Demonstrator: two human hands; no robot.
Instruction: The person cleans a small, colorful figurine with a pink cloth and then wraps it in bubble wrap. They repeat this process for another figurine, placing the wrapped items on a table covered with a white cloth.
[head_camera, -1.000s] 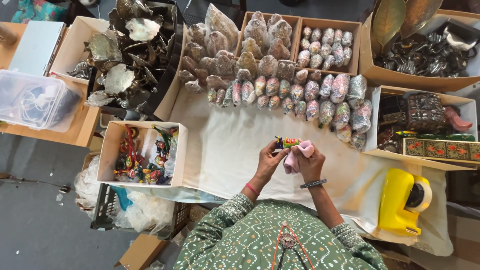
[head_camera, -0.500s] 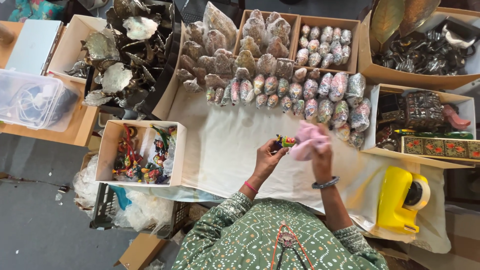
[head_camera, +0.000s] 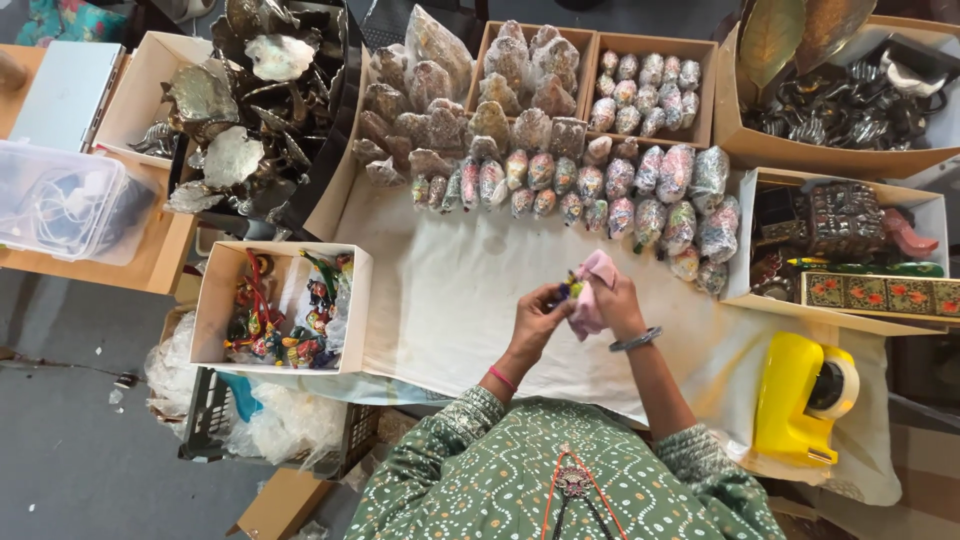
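Middle of the frame, over the white cloth (head_camera: 450, 310): left hand (head_camera: 537, 318) pinching a small colourful ornament (head_camera: 570, 290), right hand (head_camera: 615, 305) clasping a pink rag (head_camera: 592, 300) pressed against it. Left of centre, cardboard box (head_camera: 215, 305) of bright trinkets. Lower right, yellow tape dispenser (head_camera: 795, 400).

A handicraft packing workspace: cardboard boxes (head_camera: 645, 75) of wrapped ornaments, a box of colourful trinkets (head_camera: 285, 310), metal leaf pieces (head_camera: 235, 120), and a yellow tape dispenser (head_camera: 800, 400) surround a cloth-covered table (head_camera: 440, 300).
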